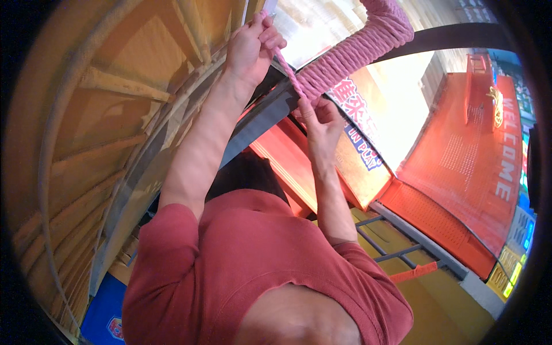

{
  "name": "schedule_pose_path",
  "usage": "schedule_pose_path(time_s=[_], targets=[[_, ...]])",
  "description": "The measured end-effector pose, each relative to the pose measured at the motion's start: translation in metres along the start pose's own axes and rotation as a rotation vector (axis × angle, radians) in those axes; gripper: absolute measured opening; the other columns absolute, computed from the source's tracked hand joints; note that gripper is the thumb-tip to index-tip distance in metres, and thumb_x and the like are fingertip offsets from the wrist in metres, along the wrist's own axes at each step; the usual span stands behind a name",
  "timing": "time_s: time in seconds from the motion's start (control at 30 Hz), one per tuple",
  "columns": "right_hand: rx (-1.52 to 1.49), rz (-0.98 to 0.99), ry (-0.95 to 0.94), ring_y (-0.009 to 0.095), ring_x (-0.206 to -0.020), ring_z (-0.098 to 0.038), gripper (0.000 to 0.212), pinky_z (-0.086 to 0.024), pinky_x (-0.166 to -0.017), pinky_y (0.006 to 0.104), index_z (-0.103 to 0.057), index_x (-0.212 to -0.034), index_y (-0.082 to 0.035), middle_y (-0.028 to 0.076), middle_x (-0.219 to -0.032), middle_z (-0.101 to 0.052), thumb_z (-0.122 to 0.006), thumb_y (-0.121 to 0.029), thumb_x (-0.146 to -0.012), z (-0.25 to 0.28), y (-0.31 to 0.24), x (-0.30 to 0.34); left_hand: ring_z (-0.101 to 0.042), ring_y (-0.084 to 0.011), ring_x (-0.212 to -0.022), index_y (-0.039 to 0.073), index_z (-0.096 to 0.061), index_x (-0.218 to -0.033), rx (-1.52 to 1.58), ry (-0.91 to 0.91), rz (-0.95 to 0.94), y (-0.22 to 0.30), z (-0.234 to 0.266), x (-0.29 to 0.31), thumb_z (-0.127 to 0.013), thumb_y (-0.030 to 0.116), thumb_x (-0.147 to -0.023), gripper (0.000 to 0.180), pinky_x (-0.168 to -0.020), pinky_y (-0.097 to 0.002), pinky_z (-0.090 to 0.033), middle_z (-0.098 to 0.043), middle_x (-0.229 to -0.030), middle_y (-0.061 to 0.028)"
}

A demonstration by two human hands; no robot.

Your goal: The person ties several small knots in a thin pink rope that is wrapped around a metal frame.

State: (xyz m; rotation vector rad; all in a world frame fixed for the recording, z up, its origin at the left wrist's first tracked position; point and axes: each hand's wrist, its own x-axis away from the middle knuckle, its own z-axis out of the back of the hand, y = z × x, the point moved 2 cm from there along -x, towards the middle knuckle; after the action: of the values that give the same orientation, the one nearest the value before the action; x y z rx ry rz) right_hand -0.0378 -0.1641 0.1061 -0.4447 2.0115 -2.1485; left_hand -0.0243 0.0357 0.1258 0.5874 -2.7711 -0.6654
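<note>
A strand of pink rope (289, 72) runs taut between my two hands. My left hand (253, 49) is closed round its upper end, held high beside the yellow ribbed structure. Lower and to the right, my right hand (320, 118) pinches the same rope between thumb and fingers, where it meets the bar. Just above that hand, a thick bent bar wrapped in tight coils of pink rope (356, 54) slants up to the right. The wrapping ends beside my right fingers, and a bare dark metal beam (259, 123) continues down to the left.
Yellow curved ribbed panelling (109, 115) fills the left side. At the right lies a red perforated platform (443, 155) with white lettering. Below it are a dark metal ladder frame (391, 250) and an orange-wrapped rung (417, 271). A blue panel (103, 310) shows at lower left.
</note>
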Motion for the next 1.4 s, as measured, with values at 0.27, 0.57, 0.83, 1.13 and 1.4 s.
schedule_pose_path(time_s=[0.27,0.57,0.83,1.13,1.4], targets=[[-0.083,0.158,0.087,0.008,-0.078,-0.058,0.021,-0.046,-0.069,0.0216,-0.06,-0.104,0.003,0.004,-0.092,-0.064,-0.065,-0.011,-0.088,-0.023,-0.007,0.002,-0.033,-0.0103,-0.055,0.009,-0.049,-0.085,0.17,-0.098,0.06,-0.002,0.026,0.01,-0.042,0.026,-0.1,0.024,-0.061,-0.0276,-0.036,-0.032,-0.06,0.0038],[-0.039,0.207,0.023,0.012,-0.093,-0.059,0.031,-0.049,-0.083,0.027,-0.054,-0.119,0.005,0.008,-0.107,-0.062,-0.054,-0.016,-0.096,-0.019,0.005,0.002,-0.032,-0.0081,-0.054,0.012,-0.051,-0.087,0.296,0.06,0.178,-0.021,0.052,0.009,-0.044,0.015,-0.097,0.012,-0.067,-0.0268,-0.036,-0.032,-0.06,0.0062],[-0.326,0.206,0.201,0.014,-0.087,-0.062,0.035,-0.051,-0.078,0.0254,-0.056,-0.115,0.007,0.008,-0.099,-0.064,-0.057,-0.021,-0.094,-0.021,0.023,0.002,-0.034,-0.0085,-0.055,0.011,-0.052,-0.089,0.288,-0.07,0.213,-0.02,0.047,0.006,-0.045,0.02,-0.098,0.014,-0.069,-0.0272,-0.039,-0.033,-0.061,0.0054],[-0.639,0.027,-0.283,0.023,-0.105,-0.057,0.07,-0.047,-0.089,0.0362,-0.043,-0.131,0.0,0.01,-0.129,-0.052,-0.054,-0.053,-0.087,-0.038,0.041,-0.015,-0.055,-0.012,-0.057,0.011,-0.056,-0.089,0.036,0.398,0.483,-0.077,0.075,-0.004,-0.047,0.014,-0.093,0.01,-0.054,-0.0305,-0.048,-0.058,-0.068,-0.0024],[-0.613,0.01,-0.453,0.02,-0.122,-0.044,0.09,-0.036,-0.101,0.037,-0.036,-0.136,-0.003,0.008,-0.133,-0.046,-0.046,-0.072,-0.08,-0.034,0.046,-0.027,-0.059,-0.0124,-0.058,0.002,-0.066,-0.076,-0.453,0.234,0.42,-0.08,0.059,-0.005,-0.051,0.012,-0.088,0.022,-0.05,-0.0251,-0.046,-0.065,-0.07,-0.0085]])
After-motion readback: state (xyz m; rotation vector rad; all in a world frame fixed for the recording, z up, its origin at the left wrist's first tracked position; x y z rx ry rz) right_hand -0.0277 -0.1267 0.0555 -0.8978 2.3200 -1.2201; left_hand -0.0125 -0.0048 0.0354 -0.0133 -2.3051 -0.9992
